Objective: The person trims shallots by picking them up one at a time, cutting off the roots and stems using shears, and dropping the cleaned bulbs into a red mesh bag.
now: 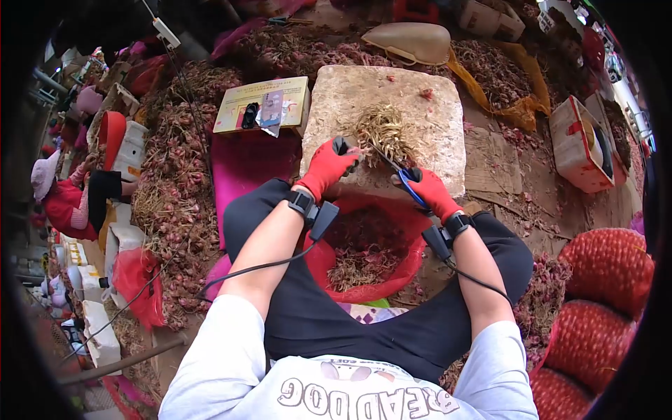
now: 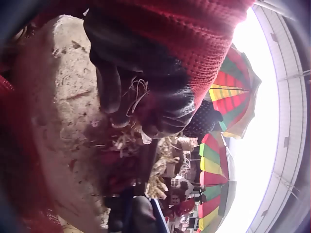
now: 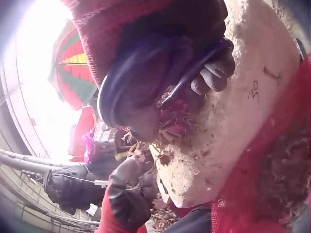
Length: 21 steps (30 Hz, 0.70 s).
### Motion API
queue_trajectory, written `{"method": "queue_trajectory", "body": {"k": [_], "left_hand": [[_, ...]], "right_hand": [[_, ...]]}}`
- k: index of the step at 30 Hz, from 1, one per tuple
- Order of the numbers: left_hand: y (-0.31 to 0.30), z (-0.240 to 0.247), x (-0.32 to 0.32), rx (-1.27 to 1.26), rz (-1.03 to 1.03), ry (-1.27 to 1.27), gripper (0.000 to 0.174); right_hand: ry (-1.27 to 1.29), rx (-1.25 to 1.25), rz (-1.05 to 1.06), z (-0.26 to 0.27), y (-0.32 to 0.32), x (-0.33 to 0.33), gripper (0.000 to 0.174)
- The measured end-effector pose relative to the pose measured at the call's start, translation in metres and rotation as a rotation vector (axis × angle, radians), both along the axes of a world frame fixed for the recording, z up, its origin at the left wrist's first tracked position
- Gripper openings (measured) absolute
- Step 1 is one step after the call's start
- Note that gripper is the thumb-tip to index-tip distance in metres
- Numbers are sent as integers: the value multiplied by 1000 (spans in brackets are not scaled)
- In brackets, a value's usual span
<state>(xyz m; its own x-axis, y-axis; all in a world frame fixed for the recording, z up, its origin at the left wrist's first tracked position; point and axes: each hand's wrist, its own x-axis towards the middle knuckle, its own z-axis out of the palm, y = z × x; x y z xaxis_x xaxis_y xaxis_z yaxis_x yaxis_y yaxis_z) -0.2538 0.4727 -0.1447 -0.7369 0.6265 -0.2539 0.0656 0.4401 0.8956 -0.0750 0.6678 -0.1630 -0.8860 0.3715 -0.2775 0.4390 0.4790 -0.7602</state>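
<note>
In the head view my left hand (image 1: 330,166), in a red glove with dark coated fingers, pinches a small shallot (image 1: 358,152) over the front left of a pale foam block (image 1: 336,91). The left wrist view shows thin dry roots (image 2: 138,94) among those fingers, which hide most of the bulb. My right hand (image 1: 432,193), gloved alike, grips blue-handled scissors (image 1: 411,187). Their blades point toward the left hand, close to the shallot. A heap of dry cut stalks (image 1: 383,129) lies on the block just beyond the blades.
Between the knees sits a red mesh-lined container (image 1: 413,269) with shallots and scraps. A yellow carton (image 1: 234,112) stands left of the block. Shallots with stalks (image 1: 175,210) spread along the left, where a person in pink (image 1: 66,199) sits. Full red mesh sacks (image 1: 595,343) stand at right.
</note>
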Motion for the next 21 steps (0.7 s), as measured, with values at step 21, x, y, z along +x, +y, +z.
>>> {"method": "queue_trajectory", "body": {"k": [21], "left_hand": [[-38,4,11,257,-86,-643,29]], "right_hand": [[-89,-658,-87,1,-33,-1,25]]}}
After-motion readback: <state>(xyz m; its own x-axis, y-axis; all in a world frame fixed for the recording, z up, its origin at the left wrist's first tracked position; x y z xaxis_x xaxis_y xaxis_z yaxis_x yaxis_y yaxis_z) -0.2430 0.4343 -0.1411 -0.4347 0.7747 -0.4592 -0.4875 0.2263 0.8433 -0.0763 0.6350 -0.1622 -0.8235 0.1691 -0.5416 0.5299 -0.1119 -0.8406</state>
